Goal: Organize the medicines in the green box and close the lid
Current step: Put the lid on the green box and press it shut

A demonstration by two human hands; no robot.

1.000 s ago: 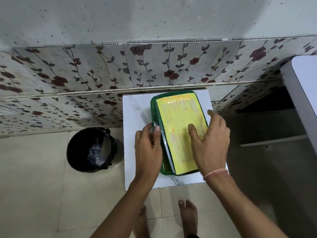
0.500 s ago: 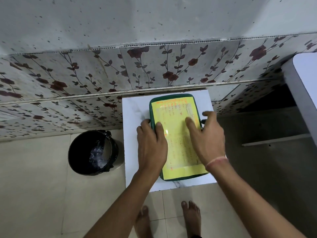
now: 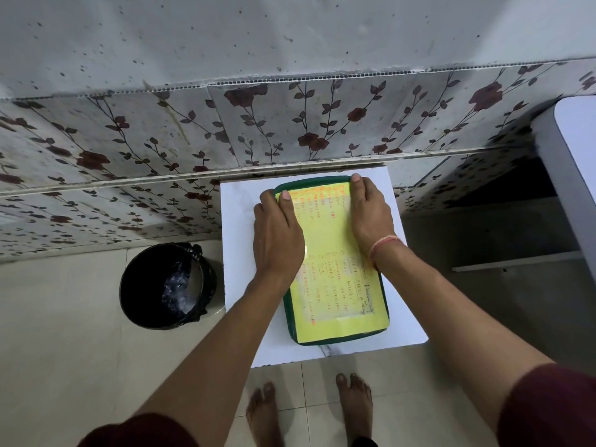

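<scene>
One green box (image 3: 335,337) lies on the white table (image 3: 240,253), lid on, its long axis running from the wall toward the person. Since half a second ago both hands have slid to its far corners: left hand (image 3: 277,235) and right hand (image 3: 369,212) press flat, fingers extended. One black bin (image 3: 164,285) stands beside the table.

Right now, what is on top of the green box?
A yellow handwritten sheet covers the lid. Both hands press on it: left hand, right hand. The box's contents are hidden under the lid.
</scene>
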